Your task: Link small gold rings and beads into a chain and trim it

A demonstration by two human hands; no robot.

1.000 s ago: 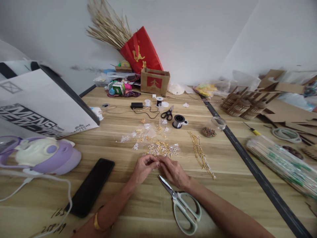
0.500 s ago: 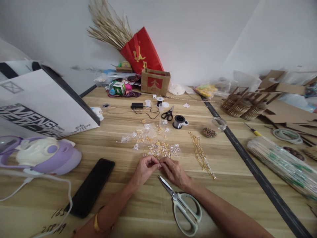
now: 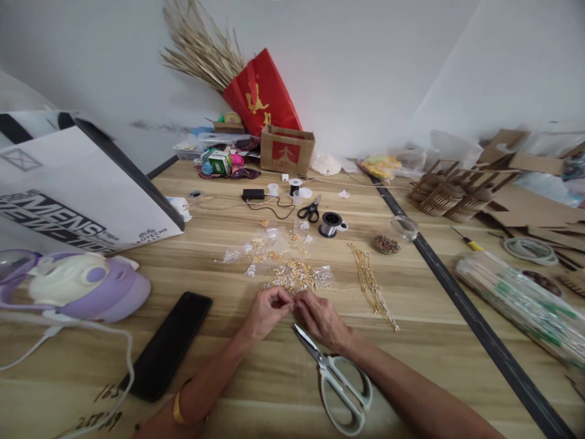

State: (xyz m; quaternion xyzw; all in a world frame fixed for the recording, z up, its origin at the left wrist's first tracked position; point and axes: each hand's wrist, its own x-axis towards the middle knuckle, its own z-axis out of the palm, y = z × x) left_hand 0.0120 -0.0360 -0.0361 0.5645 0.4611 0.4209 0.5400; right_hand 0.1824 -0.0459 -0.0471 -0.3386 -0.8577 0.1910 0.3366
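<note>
My left hand [image 3: 269,312] and my right hand [image 3: 321,315] meet at their fingertips, thumbs and forefingers pinched together. Whatever is between them is too small to make out. Just beyond the fingers lies a heap of gold and silver beads [image 3: 295,274], with small clear plastic bags [image 3: 278,244] of beads behind it. Scissors with pale handles [image 3: 326,364] lie on the wooden table, their tip close under my right hand. Gold chains [image 3: 368,280] are stretched out to the right of the heap.
A black phone [image 3: 170,344] lies left of my left forearm. Farther back are black scissors [image 3: 309,211], a wire spool [image 3: 329,224] and a bowl of coloured beads [image 3: 386,244]. A purple-and-white appliance [image 3: 91,286] and a large white box [image 3: 86,195] stand at the left.
My hands stay pinched together in nearly the same spot, with only slight finger movement. The things on the table have not moved.
</note>
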